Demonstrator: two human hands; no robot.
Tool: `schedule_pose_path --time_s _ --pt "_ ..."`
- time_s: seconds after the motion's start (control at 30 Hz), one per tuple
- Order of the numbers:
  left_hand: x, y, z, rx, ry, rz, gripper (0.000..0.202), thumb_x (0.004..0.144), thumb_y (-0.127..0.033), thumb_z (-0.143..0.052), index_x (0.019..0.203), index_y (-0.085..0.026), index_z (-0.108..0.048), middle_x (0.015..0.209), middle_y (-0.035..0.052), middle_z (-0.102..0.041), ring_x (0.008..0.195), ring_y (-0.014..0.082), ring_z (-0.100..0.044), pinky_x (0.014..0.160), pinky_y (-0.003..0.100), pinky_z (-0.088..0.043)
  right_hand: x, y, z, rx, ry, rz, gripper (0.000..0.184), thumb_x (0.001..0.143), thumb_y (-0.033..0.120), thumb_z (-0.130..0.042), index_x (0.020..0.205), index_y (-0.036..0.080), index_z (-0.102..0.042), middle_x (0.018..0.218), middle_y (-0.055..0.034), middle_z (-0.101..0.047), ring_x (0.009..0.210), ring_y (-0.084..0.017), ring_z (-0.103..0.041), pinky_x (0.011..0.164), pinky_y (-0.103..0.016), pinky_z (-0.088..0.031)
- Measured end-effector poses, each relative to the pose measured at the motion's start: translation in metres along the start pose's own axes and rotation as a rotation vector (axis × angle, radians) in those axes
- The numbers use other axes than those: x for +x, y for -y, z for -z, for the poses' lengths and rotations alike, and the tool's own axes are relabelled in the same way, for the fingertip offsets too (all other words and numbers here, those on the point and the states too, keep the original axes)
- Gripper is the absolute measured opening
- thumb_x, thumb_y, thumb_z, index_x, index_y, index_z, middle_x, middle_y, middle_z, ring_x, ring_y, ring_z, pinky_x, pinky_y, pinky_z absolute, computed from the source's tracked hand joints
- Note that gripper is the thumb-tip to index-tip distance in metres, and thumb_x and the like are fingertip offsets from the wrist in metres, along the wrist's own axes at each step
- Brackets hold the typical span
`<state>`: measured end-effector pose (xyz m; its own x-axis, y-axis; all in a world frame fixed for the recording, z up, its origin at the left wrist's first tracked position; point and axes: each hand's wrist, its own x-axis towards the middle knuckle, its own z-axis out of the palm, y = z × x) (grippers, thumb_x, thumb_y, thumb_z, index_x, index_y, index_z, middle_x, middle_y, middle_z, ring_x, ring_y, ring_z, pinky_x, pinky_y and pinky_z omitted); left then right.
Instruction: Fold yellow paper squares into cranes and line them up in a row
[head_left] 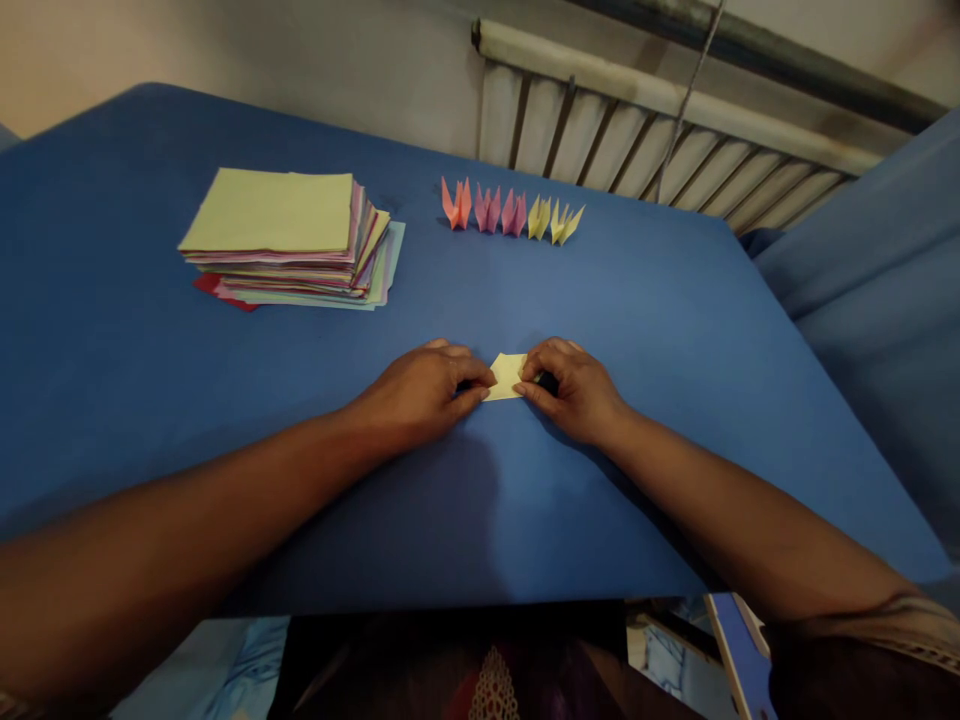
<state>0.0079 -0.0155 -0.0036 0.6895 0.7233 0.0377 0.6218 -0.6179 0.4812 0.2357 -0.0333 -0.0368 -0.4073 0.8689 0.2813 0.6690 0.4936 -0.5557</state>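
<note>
A small piece of folded yellow paper (pixel 507 377) lies low over the blue table, between my two hands. The thumb and fingers of my left hand (pixel 442 385) pinch its left end. At the right end my right hand (pixel 566 385) grips it the same way, with the fingertips covering that edge. A corner of the paper sticks up near the left fingers. How the paper is folded beneath my fingertips is hidden.
Behind my hands stands a row of folded paper cranes (pixel 514 213) in orange, pink and yellow. A tall stack of coloured paper (pixel 274 210) sits at the back left of the blue table (pixel 645 300). A radiator (pixel 600 130) runs behind; a blue curtain (pixel 877 230) hangs right.
</note>
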Motion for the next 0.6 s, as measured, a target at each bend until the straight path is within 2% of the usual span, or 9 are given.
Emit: schedule_pose_path --time_s 0.1,0.17,0.37,0.5,0.6 --pt "0.000 -0.001 0.000 -0.008 -0.023 0.046 0.025 0.088 -0.027 -0.053 0.106 -0.019 -0.068 0.091 0.0034 -0.070 0.089 0.0207 -0.060 0.084 0.034 -0.045 -0.001 -0.001 -0.002 0.049 -0.008 0.048 0.022 0.088 0.022 -0.061 0.109 0.025 -0.062 0.102 -0.0055 -0.061 0.093 -0.020 -0.058 0.082 -0.037 -0.049" --pt "-0.001 -0.002 0.000 -0.024 -0.040 0.072 0.029 0.086 -0.026 -0.054 0.112 -0.019 -0.065 0.088 0.0023 -0.070 0.088 0.0205 -0.061 0.082 0.033 -0.045 -0.001 -0.002 -0.003 0.050 0.012 0.096 0.027 0.089 0.020 -0.059 0.115 0.025 -0.063 0.104 -0.0060 -0.060 0.094 -0.019 -0.058 0.082 -0.036 -0.049" --pt "-0.004 0.001 0.011 -0.059 0.057 0.058 0.018 0.082 -0.024 -0.056 0.093 -0.020 -0.070 0.092 0.0014 -0.072 0.085 0.0175 -0.063 0.080 0.029 -0.045 0.002 -0.001 -0.001 -0.036 0.062 0.122 0.023 0.092 0.022 -0.057 0.109 0.029 -0.070 0.103 -0.0049 -0.061 0.096 -0.020 -0.056 0.085 -0.038 -0.047" --pt "-0.007 0.015 0.024 -0.135 0.135 0.161 0.022 0.084 -0.028 -0.054 0.096 -0.022 -0.072 0.086 -0.0020 -0.074 0.075 0.0143 -0.064 0.070 0.025 -0.044 0.001 0.000 0.000 -0.045 0.083 0.113 0.021 0.094 0.027 -0.055 0.107 0.029 -0.072 0.105 -0.0054 -0.060 0.096 -0.020 -0.056 0.085 -0.038 -0.047" --pt "-0.008 0.024 0.028 -0.101 0.079 0.223 0.023 0.085 -0.035 -0.056 0.096 -0.022 -0.072 0.080 -0.0021 -0.073 0.068 0.0136 -0.062 0.065 0.025 -0.042 0.001 -0.001 0.000 -0.043 0.082 0.121 0.021 0.095 0.028 -0.055 0.107 0.029 -0.072 0.107 -0.0059 -0.060 0.098 -0.020 -0.055 0.085 -0.037 -0.048"
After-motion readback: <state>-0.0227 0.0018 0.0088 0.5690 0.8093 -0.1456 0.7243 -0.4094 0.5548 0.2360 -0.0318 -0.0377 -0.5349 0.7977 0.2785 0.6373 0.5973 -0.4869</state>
